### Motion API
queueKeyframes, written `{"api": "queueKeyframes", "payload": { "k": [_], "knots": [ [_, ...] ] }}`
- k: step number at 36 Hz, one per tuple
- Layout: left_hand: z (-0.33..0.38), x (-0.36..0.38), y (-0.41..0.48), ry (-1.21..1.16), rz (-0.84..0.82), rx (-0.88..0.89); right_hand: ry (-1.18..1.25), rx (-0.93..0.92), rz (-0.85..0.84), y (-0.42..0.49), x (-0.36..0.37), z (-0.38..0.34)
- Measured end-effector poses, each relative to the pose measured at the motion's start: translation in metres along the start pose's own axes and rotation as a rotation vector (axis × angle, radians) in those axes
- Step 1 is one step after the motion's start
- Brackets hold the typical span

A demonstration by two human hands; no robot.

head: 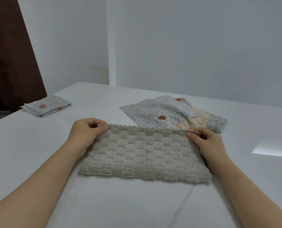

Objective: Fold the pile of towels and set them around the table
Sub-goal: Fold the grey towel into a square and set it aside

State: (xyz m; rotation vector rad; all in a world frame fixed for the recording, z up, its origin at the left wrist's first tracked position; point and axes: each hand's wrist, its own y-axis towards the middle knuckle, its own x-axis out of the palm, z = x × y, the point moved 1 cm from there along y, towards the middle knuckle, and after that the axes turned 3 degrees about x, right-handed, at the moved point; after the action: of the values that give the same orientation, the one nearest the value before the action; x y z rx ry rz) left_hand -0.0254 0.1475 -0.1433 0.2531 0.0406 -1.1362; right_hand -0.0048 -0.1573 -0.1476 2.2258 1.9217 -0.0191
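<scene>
The grey towel (141, 155) lay doubled on the table (38, 153), its far edge caught at both corners. The left hand (86, 132) pinched one corner between thumb and curled fingers, the right hand (206, 142) the other. Just beyond sat one pile (169, 112) showing three towels, and one folded towel (48, 106) lay far left.

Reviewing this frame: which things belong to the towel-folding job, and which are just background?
Job: grey towel, pinched at its far corners by left hand and right hand; unfolded pile beyond it; folded dotted towel, far left; table.
Background: brown door; white wall.
</scene>
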Motion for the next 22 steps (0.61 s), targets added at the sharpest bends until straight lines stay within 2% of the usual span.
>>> {"api": "queueKeyframes", "payload": {
  "k": [8, 14, 18, 22],
  "knots": [
    [-0.0043, -0.0035, 0.0035, -0.033, -0.013, 0.008, -0.015, -0.045, 0.049, 0.0008, 0.0014, 0.0009],
    [-0.0009, 0.0023, 0.0013, 0.328, 0.054, 0.171, -0.150, -0.146, 0.113, 0.0072, 0.0041, -0.0022],
    [-0.0021, 0.0032, 0.0038, 0.395, 0.081, 0.190, -0.203, -0.142, 0.091, 0.0086, 0.0080, -0.0002],
    [-0.0076, 0.0040, 0.0077, 0.464, 0.030, 0.178, -0.298, -0.081, 0.040, 0.0091, 0.0074, 0.0056]
  ]
}}
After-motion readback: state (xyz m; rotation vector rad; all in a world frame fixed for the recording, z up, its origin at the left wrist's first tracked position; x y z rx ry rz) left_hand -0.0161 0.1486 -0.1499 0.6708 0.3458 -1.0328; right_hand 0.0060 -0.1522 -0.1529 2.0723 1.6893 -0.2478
